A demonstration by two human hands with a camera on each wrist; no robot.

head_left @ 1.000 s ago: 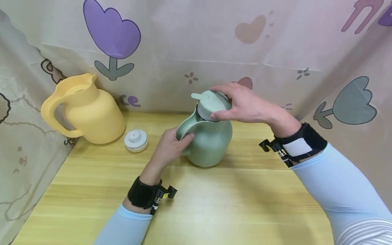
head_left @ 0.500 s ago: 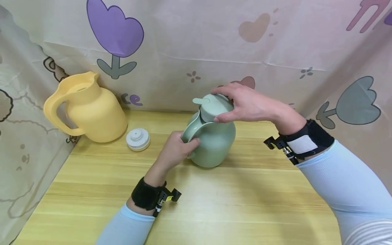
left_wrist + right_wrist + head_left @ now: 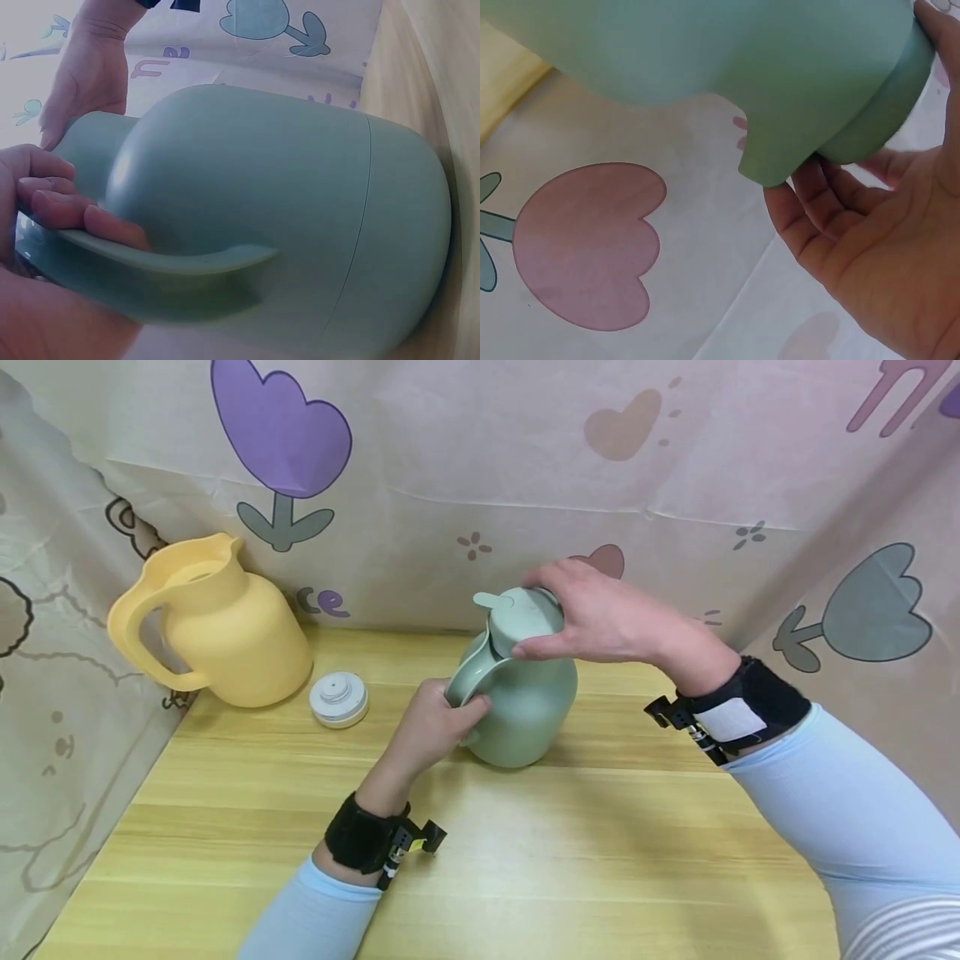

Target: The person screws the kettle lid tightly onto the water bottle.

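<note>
Head view first: what has changed on the green jug (image 3: pixel 525 722)?

Compared with one second ago, the pale lower edge of the lid (image 3: pixel 516 620) no longer shows above the mouth. We judge that the lid now sits deeper in the neck. A dark gap remains visible beside it on the handle side, so we cannot confirm full seating.

Where do we locate the jug relative to the fingers?

It stands on the desk (image 3: pixel 525 868), between both hands. In the left wrist view, the fingers of the left hand (image 3: pixel 433 725) are wrapped around the handle (image 3: pixel 180 262); we record a firm grasp.

And the right hand (image 3: pixel 592 610)?

We record its thumb and fingers clasping the lid from opposite sides. In the right wrist view, its fingertips lie just beside the spout (image 3: pixel 765 150). We cannot tell how hard they press.
</note>
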